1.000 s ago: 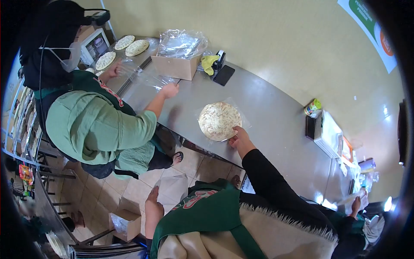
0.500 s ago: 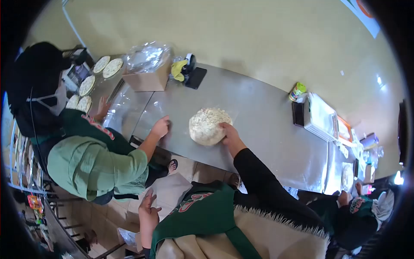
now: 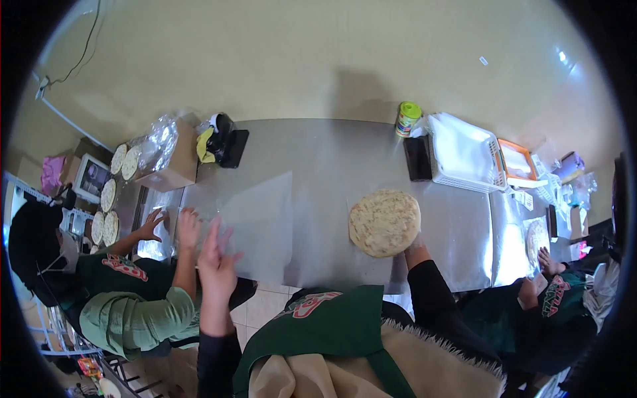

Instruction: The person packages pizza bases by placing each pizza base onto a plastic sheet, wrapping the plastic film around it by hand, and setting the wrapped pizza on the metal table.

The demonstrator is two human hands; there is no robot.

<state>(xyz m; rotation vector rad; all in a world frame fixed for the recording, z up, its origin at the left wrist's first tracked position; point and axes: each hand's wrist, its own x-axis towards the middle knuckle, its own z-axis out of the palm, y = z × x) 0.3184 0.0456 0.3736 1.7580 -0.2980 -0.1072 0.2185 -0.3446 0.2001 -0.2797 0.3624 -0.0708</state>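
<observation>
A smooth, reflective metal table (image 3: 318, 152) runs along a plain cream wall (image 3: 265, 53); a lattice-sided white plastic basket (image 3: 468, 182) stands near its back edge. The pale, mottled pizza base (image 3: 385, 222) lies face up above the table's front part, round, with no long axis. The hands are apart: the right hand (image 3: 416, 252) is at its near right edge, grip hidden; the left hand (image 3: 217, 259) extends its fingers beside a translucent sheet (image 3: 265, 219), hold unclear.

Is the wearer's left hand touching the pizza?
No, the left hand is raised well left of the pizza, while the right hand is at its near edge, partly hidden.
</observation>
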